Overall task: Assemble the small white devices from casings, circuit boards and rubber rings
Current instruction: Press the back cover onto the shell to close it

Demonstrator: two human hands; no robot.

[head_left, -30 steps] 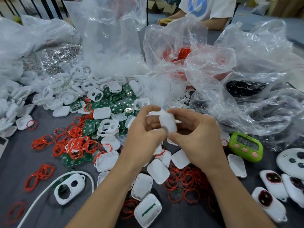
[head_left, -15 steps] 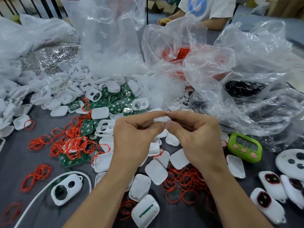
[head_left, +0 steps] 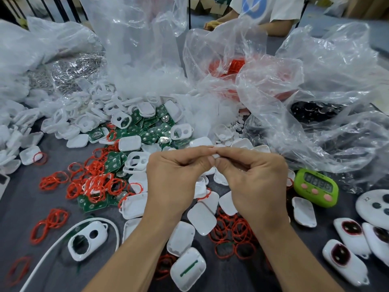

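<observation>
My left hand and my right hand meet knuckle to knuckle above the table's middle. Between their fingertips both pinch a small white casing, and only a sliver of it shows. Below the hands lie loose white casing halves and red rubber rings. More red rings and green circuit boards are heaped at the left. A casing front with two holes lies at the lower left.
Assembled white devices with dark red windows lie at the lower right, by a green timer. Crumpled clear plastic bags crowd the back and right. A white cable curves at the lower left. Another person's arm shows at the far side.
The white casing, seen upright between my fingers a second ago, is now turned edge-on and nearly hidden. Both hands have drawn closer together, with the knuckles facing up.
</observation>
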